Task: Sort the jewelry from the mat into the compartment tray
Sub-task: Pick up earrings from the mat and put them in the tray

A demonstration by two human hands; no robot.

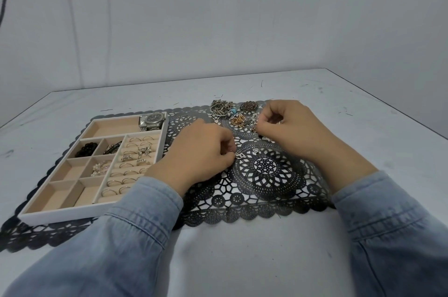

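A black lace mat (pixel 266 175) lies on the table. Loose jewelry (pixel 238 117) is piled at its far edge: silver bangles, a turquoise bead, a brown flower piece, gold rings. A white compartment tray (pixel 58 215) with beige lining stands on the mat's left part. It holds a watch (pixel 152 121), several rings in the slotted section, black beads and a few small pieces. My left hand (pixel 196 158) pinches a small silver charm (pixel 240 155) at mid-mat. My right hand (pixel 291 127) has curled fingers at the pile; what they hold is hidden.
The white table (pixel 242 260) runs to a far edge at a pale wall. Two front-left tray compartments hold nothing. Another small silver charm (pixel 255 150) lies on the mat between my hands. Denim sleeves cover both forearms.
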